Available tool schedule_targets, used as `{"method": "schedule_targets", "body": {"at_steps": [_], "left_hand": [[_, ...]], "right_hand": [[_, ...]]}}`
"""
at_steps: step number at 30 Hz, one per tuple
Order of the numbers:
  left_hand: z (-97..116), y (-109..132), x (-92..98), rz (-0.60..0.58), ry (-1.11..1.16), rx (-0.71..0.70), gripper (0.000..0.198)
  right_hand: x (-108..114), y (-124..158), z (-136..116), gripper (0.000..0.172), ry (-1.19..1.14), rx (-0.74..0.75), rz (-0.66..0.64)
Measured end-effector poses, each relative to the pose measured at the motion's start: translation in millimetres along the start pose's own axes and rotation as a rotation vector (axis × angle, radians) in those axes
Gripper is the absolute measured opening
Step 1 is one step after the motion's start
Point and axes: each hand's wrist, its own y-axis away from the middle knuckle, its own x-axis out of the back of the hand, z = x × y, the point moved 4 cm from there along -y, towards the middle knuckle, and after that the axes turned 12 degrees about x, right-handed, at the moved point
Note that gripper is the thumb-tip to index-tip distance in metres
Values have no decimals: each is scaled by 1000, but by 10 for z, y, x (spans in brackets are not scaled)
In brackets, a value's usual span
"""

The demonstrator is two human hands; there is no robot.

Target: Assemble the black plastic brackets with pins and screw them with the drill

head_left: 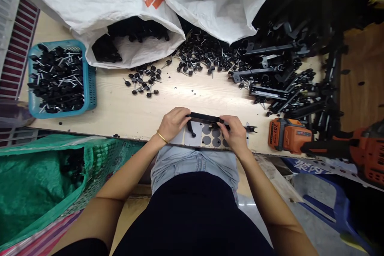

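Near the table's front edge, a black plastic bar [205, 117] stretches level between my two hands. My left hand [174, 123], with a gold bangle at the wrist, pinches its left end. At its right end, the fingers of my right hand [234, 131] are closed round the bar. A short black arm [190, 128] angles down near my left fingertips; I cannot tell if it is joined to the bar. Under the hands lies a pale sheet with grey discs [207, 140]. Just right of my right hand, a black forked piece [251, 129] shows.
A blue basket [92, 88] of black knobs with metal pins stands left. Loose knobs [144, 80] lie mid-table, and black clamp-like parts [267, 72] pile up right. White sacks [120, 4] line the back. An orange cordless drill [327, 142] lies at the right front edge.
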Motion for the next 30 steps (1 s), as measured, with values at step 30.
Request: {"method": "schedule_targets", "body": {"at_steps": [30], "left_hand": [[276, -467, -611, -732, -571, -112, 23]], "right_hand": [[170, 443, 82, 56, 180, -124, 62]]}}
